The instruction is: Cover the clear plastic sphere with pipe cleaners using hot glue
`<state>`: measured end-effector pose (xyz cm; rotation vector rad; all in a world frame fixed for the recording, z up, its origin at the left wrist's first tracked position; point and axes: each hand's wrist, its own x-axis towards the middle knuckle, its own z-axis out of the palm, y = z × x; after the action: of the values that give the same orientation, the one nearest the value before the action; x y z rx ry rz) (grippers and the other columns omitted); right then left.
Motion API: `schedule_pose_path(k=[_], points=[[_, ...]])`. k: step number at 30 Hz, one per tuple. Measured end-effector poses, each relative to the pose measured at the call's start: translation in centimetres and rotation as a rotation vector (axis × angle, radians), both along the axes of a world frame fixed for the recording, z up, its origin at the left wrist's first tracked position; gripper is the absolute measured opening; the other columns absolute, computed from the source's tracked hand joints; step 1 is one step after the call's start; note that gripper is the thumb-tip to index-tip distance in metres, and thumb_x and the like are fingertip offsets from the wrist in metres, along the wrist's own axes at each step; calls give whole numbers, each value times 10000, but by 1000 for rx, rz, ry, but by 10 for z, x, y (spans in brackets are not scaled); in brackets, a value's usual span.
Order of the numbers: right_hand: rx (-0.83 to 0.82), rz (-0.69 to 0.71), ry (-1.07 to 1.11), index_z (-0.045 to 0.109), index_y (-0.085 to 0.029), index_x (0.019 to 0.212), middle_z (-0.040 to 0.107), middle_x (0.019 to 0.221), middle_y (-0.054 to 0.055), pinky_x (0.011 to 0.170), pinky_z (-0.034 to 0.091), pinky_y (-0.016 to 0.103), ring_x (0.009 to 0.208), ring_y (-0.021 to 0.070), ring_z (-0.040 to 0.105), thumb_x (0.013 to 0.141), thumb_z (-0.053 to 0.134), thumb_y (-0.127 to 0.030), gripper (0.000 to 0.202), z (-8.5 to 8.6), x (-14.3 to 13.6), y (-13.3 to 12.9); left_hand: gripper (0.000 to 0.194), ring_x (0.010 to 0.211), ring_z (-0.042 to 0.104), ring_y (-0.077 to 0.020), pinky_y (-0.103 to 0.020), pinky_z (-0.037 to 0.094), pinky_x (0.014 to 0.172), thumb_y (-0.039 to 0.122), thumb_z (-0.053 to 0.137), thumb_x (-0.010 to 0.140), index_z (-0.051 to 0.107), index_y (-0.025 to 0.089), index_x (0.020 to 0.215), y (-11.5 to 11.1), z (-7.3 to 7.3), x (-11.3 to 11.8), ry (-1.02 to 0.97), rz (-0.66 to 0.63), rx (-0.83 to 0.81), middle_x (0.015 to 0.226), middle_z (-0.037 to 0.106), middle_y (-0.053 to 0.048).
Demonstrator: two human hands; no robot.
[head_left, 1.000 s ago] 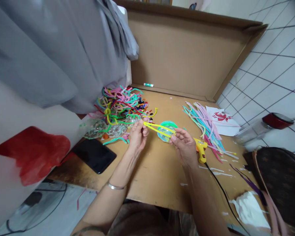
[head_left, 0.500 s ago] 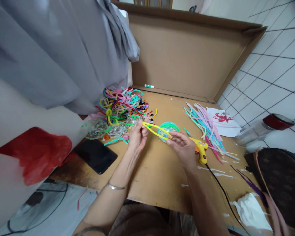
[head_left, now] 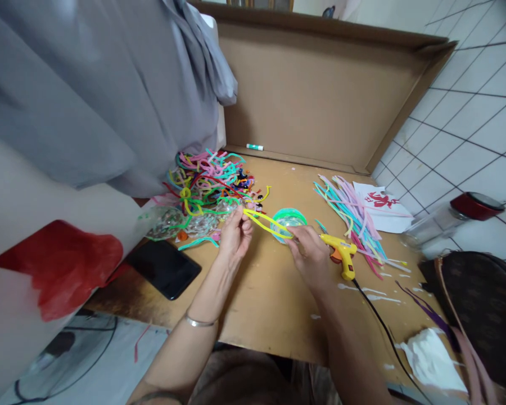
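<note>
A yellow pipe cleaner [head_left: 261, 221], bent into a long narrow loop, stretches between my two hands above the table. My left hand [head_left: 236, 232] pinches its left end. The fingers of my right hand [head_left: 306, 244] are closed on the loop's right end. Just behind the loop sits a round green-and-clear roll [head_left: 289, 216], partly covered by the loop and my right hand. A yellow glue gun [head_left: 341, 254] lies to the right of my right hand, its black cord running toward the front edge.
Tangled colourful pipe cleaners [head_left: 211, 174] lie at the back left, a black phone [head_left: 168, 269] in front. Straight pipe cleaners [head_left: 358, 214], a glass bottle [head_left: 438, 222], a dark bag [head_left: 480, 315] and a white tissue [head_left: 432, 357] are on the right. Cardboard [head_left: 299, 95] stands behind.
My right hand has turned, and its fingers now point more downward at the loop's right end. More of the glue gun shows. My left hand keeps its hold nearly unmoved.
</note>
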<state>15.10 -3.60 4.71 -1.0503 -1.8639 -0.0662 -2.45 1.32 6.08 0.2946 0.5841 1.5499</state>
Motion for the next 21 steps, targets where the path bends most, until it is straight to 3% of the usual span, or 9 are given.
schedule_pose_path(k=[9, 21], points=[[39, -52, -102, 630, -220, 1188, 693, 988, 95, 838, 554, 362, 931, 213, 664, 972, 464, -186, 274, -6, 5, 3, 330, 382, 359, 10, -93, 250, 351, 227, 717, 849, 458, 143, 664, -2, 5, 1, -13, -32, -64, 527, 446, 80], [-111, -35, 119, 723, -251, 996, 724, 894, 61, 817, 554, 364, 851, 201, 677, 929, 536, -266, 199, 3, 17, 6, 310, 387, 357, 3, -98, 252, 356, 180, 718, 833, 458, 148, 667, -2, 2, 11, -21, -63, -123, 530, 447, 81]])
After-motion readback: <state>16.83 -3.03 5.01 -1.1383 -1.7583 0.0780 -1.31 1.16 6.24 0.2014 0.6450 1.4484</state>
